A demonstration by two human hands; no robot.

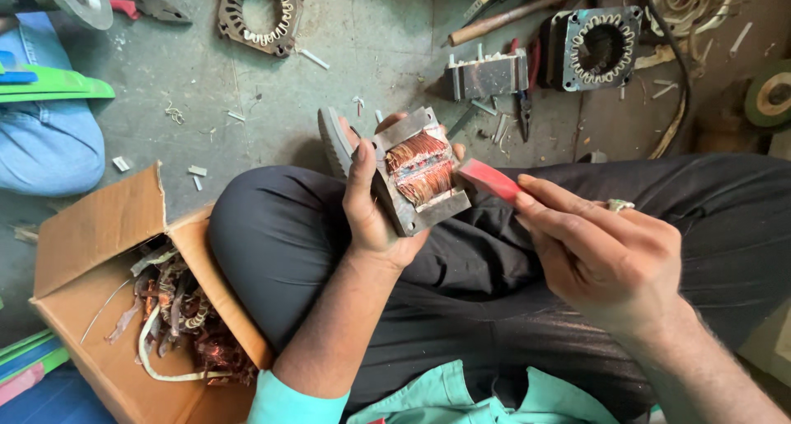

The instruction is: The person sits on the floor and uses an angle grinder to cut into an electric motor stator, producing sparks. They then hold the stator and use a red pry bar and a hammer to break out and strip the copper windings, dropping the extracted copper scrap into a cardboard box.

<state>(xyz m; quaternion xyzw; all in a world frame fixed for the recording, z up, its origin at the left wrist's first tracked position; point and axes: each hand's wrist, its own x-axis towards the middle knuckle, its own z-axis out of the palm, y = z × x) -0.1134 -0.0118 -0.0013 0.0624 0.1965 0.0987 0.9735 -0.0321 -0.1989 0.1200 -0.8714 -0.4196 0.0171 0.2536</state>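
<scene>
Your left hand (372,214) clamps the copper-wound coil core (418,173) tilted toward you, exposing its windings, while your right hand (606,255) pinches the red tool (488,178) against it.

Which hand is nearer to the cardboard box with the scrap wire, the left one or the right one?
Left. The left hand holds the copper coil block just right of the cardboard box; the right hand is farther right.

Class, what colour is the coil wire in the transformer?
Copper-orange coil, clearest in the head view.
</scene>
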